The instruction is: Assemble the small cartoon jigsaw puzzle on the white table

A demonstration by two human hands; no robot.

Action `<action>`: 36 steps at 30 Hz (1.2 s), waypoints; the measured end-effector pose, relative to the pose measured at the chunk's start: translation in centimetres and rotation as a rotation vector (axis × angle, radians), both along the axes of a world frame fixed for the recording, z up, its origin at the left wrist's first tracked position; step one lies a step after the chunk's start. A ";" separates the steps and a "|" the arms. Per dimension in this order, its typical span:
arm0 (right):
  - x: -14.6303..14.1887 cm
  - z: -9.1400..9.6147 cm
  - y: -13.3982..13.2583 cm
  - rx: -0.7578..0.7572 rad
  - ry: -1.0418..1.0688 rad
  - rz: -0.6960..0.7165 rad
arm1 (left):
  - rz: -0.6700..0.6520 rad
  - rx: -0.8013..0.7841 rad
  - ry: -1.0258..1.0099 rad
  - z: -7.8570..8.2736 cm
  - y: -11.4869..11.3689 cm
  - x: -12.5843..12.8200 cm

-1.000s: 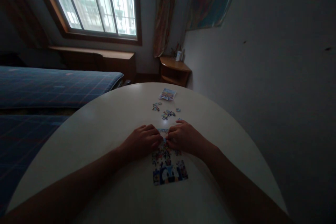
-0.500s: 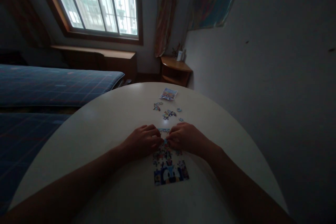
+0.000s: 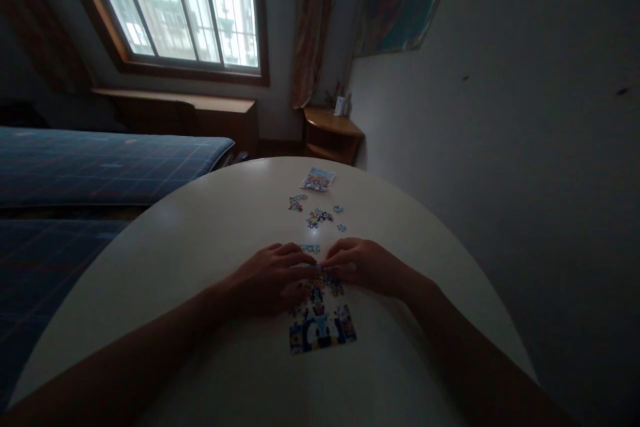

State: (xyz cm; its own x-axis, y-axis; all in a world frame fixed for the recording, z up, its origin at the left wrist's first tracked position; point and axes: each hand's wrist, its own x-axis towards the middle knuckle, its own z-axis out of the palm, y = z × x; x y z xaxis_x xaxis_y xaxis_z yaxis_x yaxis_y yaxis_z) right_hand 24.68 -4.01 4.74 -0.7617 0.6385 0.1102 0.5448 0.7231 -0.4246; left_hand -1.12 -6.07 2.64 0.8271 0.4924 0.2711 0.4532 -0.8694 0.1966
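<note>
A partly assembled colourful jigsaw puzzle (image 3: pixel 321 321) lies on the round white table (image 3: pixel 200 240) in front of me. My left hand (image 3: pixel 270 277) rests on the puzzle's upper left part, fingers curled and pointing right. My right hand (image 3: pixel 367 265) rests on its upper right edge, fingertips pinched toward the left hand. The fingertips of both hands meet over the puzzle's top, and what they press or hold there is too small and dark to name. Several loose puzzle pieces (image 3: pixel 320 216) lie just beyond my hands.
A small picture card (image 3: pixel 318 179) lies near the table's far edge. A bed with a blue checked cover (image 3: pixel 100 163) stands to the left. A wooden corner shelf (image 3: pixel 333 133) and a window (image 3: pixel 180 7) are behind the table; a wall runs along the right.
Both hands have slid a little toward me along the puzzle. My left fingers now stretch further right, and the top strip of the puzzle shows above them.
</note>
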 end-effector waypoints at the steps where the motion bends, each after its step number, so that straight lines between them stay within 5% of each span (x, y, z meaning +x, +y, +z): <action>1: 0.0 0.0 0.0 0.008 -0.014 0.008 | -0.002 -0.008 0.011 0.0 0.0 0.0; 13: -1.8 1.5 -1.5 0.177 -0.213 0.023 | -0.013 -0.010 0.027 0.0 -0.3 0.3; 27: -3.3 1.0 -3.5 0.378 -0.431 0.008 | -0.015 -0.047 -0.032 -0.8 0.0 0.4; 36: -3.4 1.9 -3.4 0.222 -0.432 -0.038 | -0.068 -0.076 -0.001 -0.4 0.3 0.0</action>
State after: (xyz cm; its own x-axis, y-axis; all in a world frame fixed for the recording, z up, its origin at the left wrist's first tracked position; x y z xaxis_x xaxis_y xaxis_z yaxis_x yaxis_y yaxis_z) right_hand 21.26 -7.42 6.66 -0.7446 0.6634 -0.0743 0.6647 0.7470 0.0078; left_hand -1.10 -5.74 2.24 0.8591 0.4541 0.2360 0.3933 -0.8809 0.2634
